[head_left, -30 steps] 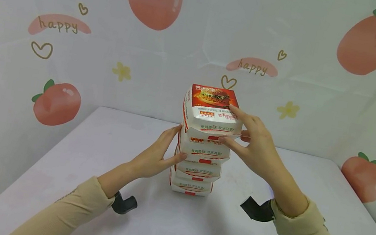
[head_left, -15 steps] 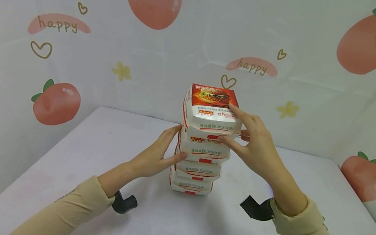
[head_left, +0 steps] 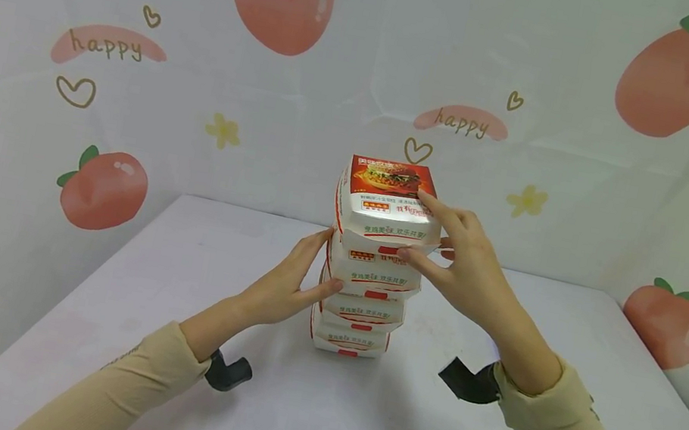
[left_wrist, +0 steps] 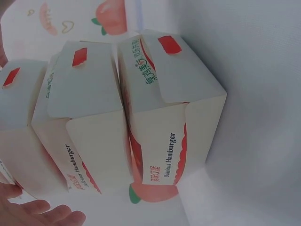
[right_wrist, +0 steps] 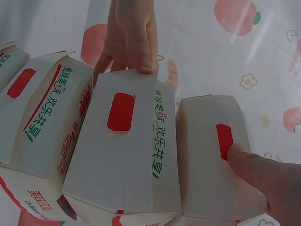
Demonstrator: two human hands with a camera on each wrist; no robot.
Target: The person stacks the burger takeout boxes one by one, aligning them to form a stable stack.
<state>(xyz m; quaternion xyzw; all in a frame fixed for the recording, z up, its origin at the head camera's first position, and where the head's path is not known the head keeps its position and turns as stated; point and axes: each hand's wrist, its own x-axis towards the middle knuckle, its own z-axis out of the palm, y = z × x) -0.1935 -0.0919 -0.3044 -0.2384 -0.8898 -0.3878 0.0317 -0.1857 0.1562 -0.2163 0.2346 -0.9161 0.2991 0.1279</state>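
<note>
Several white hamburger boxes with red tabs stand in one upright stack mid-table. The top box (head_left: 384, 226), with a burger picture on its lid, is held by my right hand (head_left: 469, 271). Its index finger lies on the lid, its thumb on the front by the red tab, the other fingers on the right side. My left hand (head_left: 284, 285) rests against the left side of the second box (head_left: 376, 273), fingers fairly straight, thumb at the front corner. Below are the third box (head_left: 365, 311) and the bottom box (left_wrist: 174, 132), which stands on the table.
The stack stands on a white table (head_left: 307, 424) before a white cloth backdrop (head_left: 378, 21) printed with fruit, hearts and flowers. A black curved piece (head_left: 228, 373) sits by the left cuff, another black piece (head_left: 470, 383) by the right cuff.
The top box shifts very slightly left and down under my right hand. My left hand and the lower boxes stay in place.
</note>
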